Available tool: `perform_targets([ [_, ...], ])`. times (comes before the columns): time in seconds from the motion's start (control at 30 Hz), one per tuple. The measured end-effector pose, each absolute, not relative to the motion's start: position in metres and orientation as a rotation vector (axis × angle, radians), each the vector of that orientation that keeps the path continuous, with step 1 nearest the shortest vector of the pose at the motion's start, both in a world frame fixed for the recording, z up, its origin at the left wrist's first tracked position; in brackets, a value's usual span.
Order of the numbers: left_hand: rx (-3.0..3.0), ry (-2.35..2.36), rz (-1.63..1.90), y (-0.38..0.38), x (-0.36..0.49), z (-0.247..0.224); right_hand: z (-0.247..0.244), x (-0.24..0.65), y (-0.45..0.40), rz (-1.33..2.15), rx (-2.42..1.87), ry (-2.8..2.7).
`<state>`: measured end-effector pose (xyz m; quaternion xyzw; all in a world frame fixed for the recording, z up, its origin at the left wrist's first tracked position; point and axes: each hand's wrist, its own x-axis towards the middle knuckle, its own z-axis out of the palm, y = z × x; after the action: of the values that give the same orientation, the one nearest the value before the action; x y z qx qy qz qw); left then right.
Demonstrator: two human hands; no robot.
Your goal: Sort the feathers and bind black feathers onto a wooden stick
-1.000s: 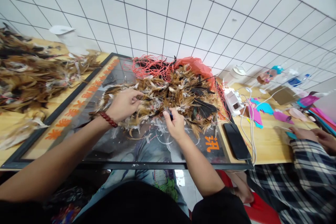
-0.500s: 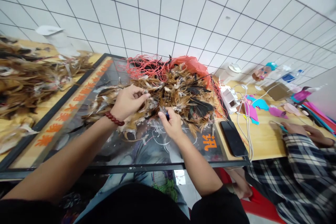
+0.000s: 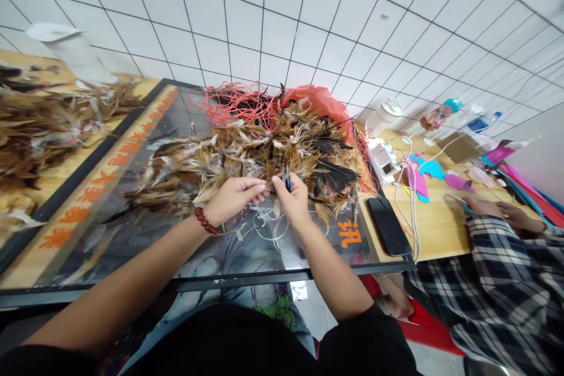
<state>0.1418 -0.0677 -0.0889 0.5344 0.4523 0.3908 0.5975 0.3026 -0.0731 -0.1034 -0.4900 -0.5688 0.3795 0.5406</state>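
Observation:
My left hand [image 3: 235, 198], with a red bead bracelet at the wrist, is closed in a pinch; what lies between its fingertips is too small to name. Close beside it, fingertips nearly touching, my right hand [image 3: 291, 200] is wrapped round small blue-handled scissors [image 3: 286, 178] whose blades point away from me. Both hands are at the near edge of a large heap of brown and black feathers [image 3: 247, 150] on a glass panel. Thin white string [image 3: 275, 234] lies in loops on the glass below the hands.
Red cords [image 3: 238, 107] and a red plastic bag [image 3: 319, 100] lie behind the feathers. A black phone [image 3: 389, 227], white cables [image 3: 413, 211] and a white holder [image 3: 383, 160] sit right. Another person's plaid sleeve [image 3: 496, 247] is far right. More feathers [image 3: 48, 123] lie left.
My left hand has moved right and down, off the feathers, to meet my right hand. The camera view has shifted slightly.

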Motion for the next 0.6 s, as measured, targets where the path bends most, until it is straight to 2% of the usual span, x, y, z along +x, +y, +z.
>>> perform_targets([
  [0.1, 1.313, 1.056, 0.817, -0.0696, 0.1420, -0.0896, -0.1036, 0.3020, -0.0734, 0.832, -1.200, -1.303],
  [0.23, 0.957, 0.941, 0.877, -0.0716, 0.1413, -0.0895, -0.1034, 0.3023, -0.0737, 0.775, -1.202, -1.216],
  [0.47, 0.729, 0.890, 0.969, -0.0721, 0.1398, -0.0958, -0.1065, 0.2972, -0.0772, 1.057, -1.153, -1.332],
  [0.6, 0.781, 0.856, 0.922, -0.0728, 0.1392, -0.0973, -0.1125, 0.2957, -0.0761, 1.015, -1.196, -1.412],
])
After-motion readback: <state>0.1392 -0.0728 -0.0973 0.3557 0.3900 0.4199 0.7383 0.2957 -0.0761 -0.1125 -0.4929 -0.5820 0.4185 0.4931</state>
